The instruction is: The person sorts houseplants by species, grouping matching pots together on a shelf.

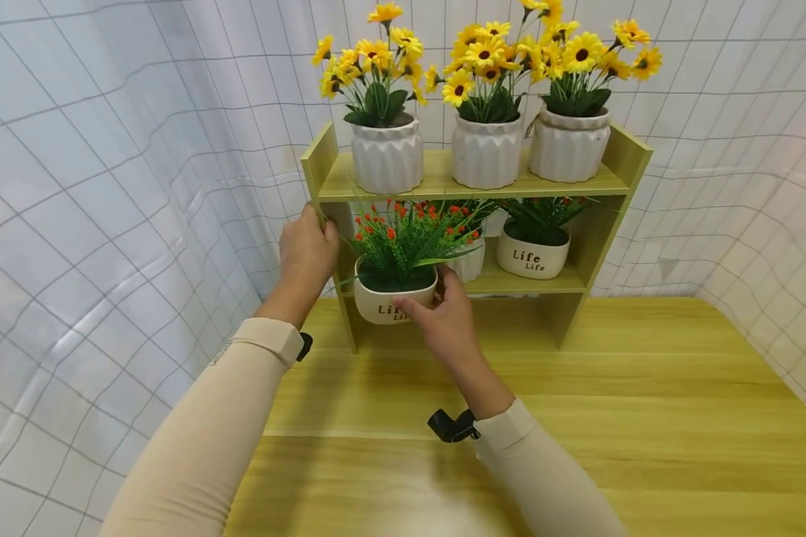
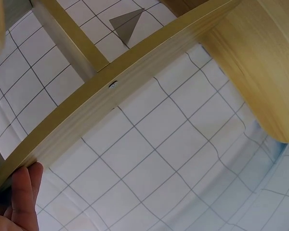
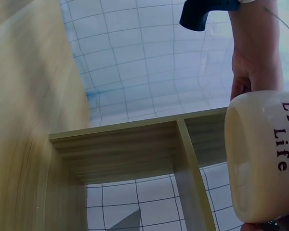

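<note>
My right hand (image 1: pixel 446 313) grips a cream oval flowerpot (image 1: pixel 369 302) printed "Life", thumb on its front and fingers at its right side. Grass-like greenery with small red flowers (image 1: pixel 403 231) fills it. This pot is in front of the left part of the lower shelf (image 1: pixel 504 280); its underside faces the right wrist view. On the left, my left hand (image 1: pixel 305 250) holds the upright side panel (image 1: pixel 312 168) of the wooden rack, just below the top shelf. In the left wrist view its fingers (image 2: pixel 23 192) lie against the panel's edge.
Three ribbed white pots (image 1: pixel 387 160) with yellow flowers stand on the top shelf (image 1: pixel 436 168). On the lower shelf are another "Life" pot (image 1: pixel 533 253) and a white ribbed pot (image 1: pixel 469 262), partly hidden. The rack stands on a wooden table (image 1: pixel 631 418) before checked cloth (image 1: pixel 705 112).
</note>
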Tool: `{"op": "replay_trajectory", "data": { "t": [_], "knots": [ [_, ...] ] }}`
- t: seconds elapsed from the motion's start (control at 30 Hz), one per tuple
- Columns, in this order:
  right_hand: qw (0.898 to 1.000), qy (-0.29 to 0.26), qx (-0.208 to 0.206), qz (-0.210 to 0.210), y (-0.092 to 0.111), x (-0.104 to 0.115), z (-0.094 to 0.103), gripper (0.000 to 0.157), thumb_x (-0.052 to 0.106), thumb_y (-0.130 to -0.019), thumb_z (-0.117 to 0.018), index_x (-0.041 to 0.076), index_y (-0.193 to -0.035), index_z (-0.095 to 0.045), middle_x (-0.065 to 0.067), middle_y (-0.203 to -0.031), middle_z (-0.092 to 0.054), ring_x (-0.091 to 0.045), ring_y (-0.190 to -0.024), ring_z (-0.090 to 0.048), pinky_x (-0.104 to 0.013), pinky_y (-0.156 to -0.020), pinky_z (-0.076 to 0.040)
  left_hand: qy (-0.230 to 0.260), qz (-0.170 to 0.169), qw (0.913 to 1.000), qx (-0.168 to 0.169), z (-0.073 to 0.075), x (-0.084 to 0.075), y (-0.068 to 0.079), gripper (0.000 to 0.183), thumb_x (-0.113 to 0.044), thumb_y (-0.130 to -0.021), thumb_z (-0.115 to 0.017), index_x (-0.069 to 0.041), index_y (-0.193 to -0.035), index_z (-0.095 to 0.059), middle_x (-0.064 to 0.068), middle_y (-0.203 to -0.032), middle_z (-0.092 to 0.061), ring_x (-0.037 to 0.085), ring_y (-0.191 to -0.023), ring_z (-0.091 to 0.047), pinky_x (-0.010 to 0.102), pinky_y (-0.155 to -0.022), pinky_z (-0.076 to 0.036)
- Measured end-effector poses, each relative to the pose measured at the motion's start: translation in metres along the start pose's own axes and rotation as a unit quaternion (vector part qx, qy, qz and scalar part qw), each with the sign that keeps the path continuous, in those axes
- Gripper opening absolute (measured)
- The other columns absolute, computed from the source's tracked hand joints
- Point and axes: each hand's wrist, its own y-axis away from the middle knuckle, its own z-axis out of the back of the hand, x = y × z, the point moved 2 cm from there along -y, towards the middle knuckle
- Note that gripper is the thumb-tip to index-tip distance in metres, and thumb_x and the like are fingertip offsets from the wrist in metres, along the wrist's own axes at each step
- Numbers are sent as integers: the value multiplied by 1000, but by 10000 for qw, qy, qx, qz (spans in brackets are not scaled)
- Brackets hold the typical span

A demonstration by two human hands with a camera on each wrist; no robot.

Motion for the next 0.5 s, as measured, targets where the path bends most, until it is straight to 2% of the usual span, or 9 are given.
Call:
{"op": "replay_trajectory", "data": {
  "t": [0.17, 0.33, 0.5],
  "knots": [
    [9999, 146, 85, -10, -15, -2, -12, 79, 29, -84, -82, 15, -149, -40, -5, -137, -53, -20, -122, -54, -41, -97, -48, -29, -98, 9999, 32, 1, -1, 2, 23, -22, -104, -47, 0, -104, -54, 30, -98, -68, 51, -97, -63, 57, -80, -50],
    [9986, 529, -44, -69, -25, -8, -20, 76, 31, -85, -80, 14, -148, -41, -6, -128, -57, -21, -112, -57, -42, -91, -51, -72, -242, 9997, -21, 2, -1, 4, 16, -18, -103, -47, -2, -98, -50, 29, -90, -67, 51, -90, -63, 56, -74, -49],
    [9987, 487, -151, 3, -33, -11, -27, 61, 28, -87, -78, 12, -139, -50, -8, -120, -61, -23, -104, -60, -41, -87, -52, -113, -159, 9998, 53, 2, -1, 3, 16, -17, -102, -48, -1, -101, -52, 29, -91, -67, 51, -91, -64, 56, -73, -50]
  ]
}}
